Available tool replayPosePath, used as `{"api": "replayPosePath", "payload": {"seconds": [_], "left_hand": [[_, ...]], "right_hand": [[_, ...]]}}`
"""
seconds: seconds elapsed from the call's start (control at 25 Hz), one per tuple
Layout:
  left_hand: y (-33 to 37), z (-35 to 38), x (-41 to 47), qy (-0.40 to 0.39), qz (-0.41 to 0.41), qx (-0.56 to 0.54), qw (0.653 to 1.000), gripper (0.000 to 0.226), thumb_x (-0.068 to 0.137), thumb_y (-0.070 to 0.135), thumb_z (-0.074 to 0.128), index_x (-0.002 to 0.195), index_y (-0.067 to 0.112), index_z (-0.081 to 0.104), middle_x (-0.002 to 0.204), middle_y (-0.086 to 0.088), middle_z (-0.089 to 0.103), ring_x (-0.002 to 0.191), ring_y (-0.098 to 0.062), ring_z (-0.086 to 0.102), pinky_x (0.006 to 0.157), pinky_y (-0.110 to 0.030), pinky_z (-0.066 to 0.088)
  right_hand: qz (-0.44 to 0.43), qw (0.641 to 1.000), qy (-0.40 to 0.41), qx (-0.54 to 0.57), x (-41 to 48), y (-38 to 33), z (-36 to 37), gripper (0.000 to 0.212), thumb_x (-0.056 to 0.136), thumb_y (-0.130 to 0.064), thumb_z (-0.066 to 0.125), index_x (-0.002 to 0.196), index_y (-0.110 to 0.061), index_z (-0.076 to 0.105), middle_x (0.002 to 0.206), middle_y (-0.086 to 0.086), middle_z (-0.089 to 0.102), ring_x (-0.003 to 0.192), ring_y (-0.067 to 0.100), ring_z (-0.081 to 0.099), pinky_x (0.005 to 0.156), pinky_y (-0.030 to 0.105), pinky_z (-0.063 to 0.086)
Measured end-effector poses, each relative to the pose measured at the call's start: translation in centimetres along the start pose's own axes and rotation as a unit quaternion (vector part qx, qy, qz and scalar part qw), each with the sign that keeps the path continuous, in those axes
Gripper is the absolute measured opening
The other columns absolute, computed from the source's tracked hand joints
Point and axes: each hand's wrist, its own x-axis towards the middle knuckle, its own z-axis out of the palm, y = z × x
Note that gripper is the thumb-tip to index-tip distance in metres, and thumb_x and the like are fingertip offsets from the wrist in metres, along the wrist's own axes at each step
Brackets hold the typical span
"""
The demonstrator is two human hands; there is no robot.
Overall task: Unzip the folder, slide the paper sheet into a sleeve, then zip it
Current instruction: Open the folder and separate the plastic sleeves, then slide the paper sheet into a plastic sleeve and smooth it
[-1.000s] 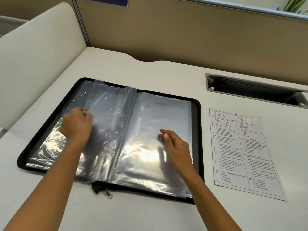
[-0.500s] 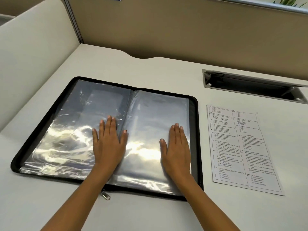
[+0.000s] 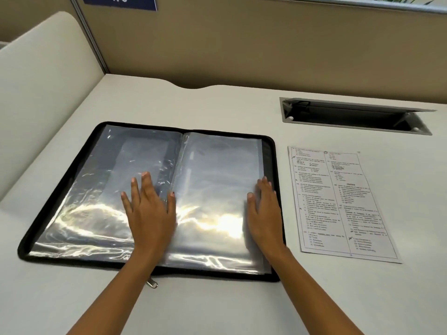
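Note:
The black zip folder (image 3: 60,180) lies open flat on the desk, its clear plastic sleeves (image 3: 212,170) spread to both sides. My left hand (image 3: 148,211) presses flat on the sleeves just left of the spine, fingers straight. At the right-hand page's outer edge my right hand (image 3: 264,211) lies flat, fingers reaching the folder's black border. The zipper pull (image 3: 152,284) sticks out at the front edge beside my left forearm. The printed paper sheet (image 3: 338,201) lies on the desk to the right of the folder, untouched.
A grey cable slot (image 3: 353,117) with a raised lid is set into the desk behind the sheet. A tan partition wall (image 3: 242,44) runs along the back, and a cream divider (image 3: 43,81) stands at the left. The white desk (image 3: 217,308) extends in front of the folder.
A second ago my left hand was laying sleeves over to the left. Both hands then flattened on the pages, and my right hand has since slid right to the page's outer edge.

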Motion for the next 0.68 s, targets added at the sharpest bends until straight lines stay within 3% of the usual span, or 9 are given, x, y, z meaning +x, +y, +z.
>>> {"api": "replayPosePath", "payload": {"seconds": [0.12, 0.16, 0.28, 0.4, 0.48, 0.68], "left_hand": [[4.2, 0.0, -1.3, 0.05, 0.026, -0.004, 0.998, 0.05, 0.093, 0.016, 0.048, 0.14, 0.005, 0.034, 0.134, -0.017, 0.051, 0.139, -0.033, 0.029, 0.118, -0.051, 0.008], [5.9, 0.1, -1.8, 0.052, 0.034, -0.021, 0.998, 0.049, 0.093, 0.012, 0.047, 0.139, 0.006, 0.035, 0.133, -0.017, 0.051, 0.137, -0.033, 0.031, 0.118, -0.049, 0.009], [10.7, 0.9, -3.7, 0.005, 0.111, -0.094, 0.989, 0.046, 0.094, 0.01, 0.04, 0.139, 0.009, 0.037, 0.141, -0.011, 0.045, 0.14, -0.028, 0.028, 0.12, -0.043, 0.011], [15.2, 1.9, -5.7, -0.124, 0.232, -0.158, 0.952, 0.046, 0.099, 0.016, 0.029, 0.145, 0.013, 0.032, 0.155, -0.005, 0.028, 0.146, -0.02, 0.015, 0.12, -0.034, 0.006], [17.4, 2.6, -6.7, -0.216, 0.25, -0.207, 0.921, 0.047, 0.102, 0.019, 0.031, 0.149, 0.014, 0.024, 0.158, 0.0, 0.018, 0.147, -0.017, 0.011, 0.118, -0.027, 0.003], [20.3, 4.8, -8.5, -0.274, 0.333, -0.163, 0.887, 0.052, 0.102, 0.022, 0.037, 0.15, 0.009, 0.021, 0.159, -0.008, 0.014, 0.146, -0.022, 0.013, 0.113, -0.026, 0.0]], "right_hand": [[0.018, 0.993, 0.097, 0.067, -0.7, 0.4, -3.3, 0.036, 0.099, -0.017, 0.045, 0.135, -0.012, 0.05, 0.144, -0.003, 0.046, 0.129, 0.004, 0.04, 0.104, 0.003, 0.024], [0.018, 0.988, 0.136, 0.067, -0.9, 1.0, -4.5, 0.031, 0.098, -0.013, 0.046, 0.128, -0.011, 0.055, 0.138, -0.001, 0.052, 0.124, 0.004, 0.044, 0.102, 0.004, 0.027], [0.055, 0.975, 0.208, 0.056, -1.3, 3.9, -7.7, 0.026, 0.096, -0.008, 0.049, 0.12, -0.01, 0.059, 0.125, 0.003, 0.059, 0.117, 0.012, 0.051, 0.101, 0.021, 0.038], [0.104, 0.959, 0.261, 0.017, -1.2, 7.4, -11.1, 0.026, 0.094, -0.006, 0.05, 0.119, -0.007, 0.059, 0.123, 0.009, 0.056, 0.114, 0.021, 0.054, 0.093, 0.023, 0.039], [0.12, 0.953, 0.279, -0.014, -0.9, 9.5, -12.8, 0.028, 0.092, -0.003, 0.051, 0.119, -0.005, 0.058, 0.123, 0.013, 0.054, 0.112, 0.028, 0.055, 0.091, 0.024, 0.039], [0.151, 0.947, 0.265, -0.097, 0.1, 13.2, -14.7, 0.036, 0.09, -0.002, 0.051, 0.125, 0.002, 0.05, 0.128, 0.022, 0.047, 0.12, 0.037, 0.043, 0.099, 0.037, 0.038]]}}
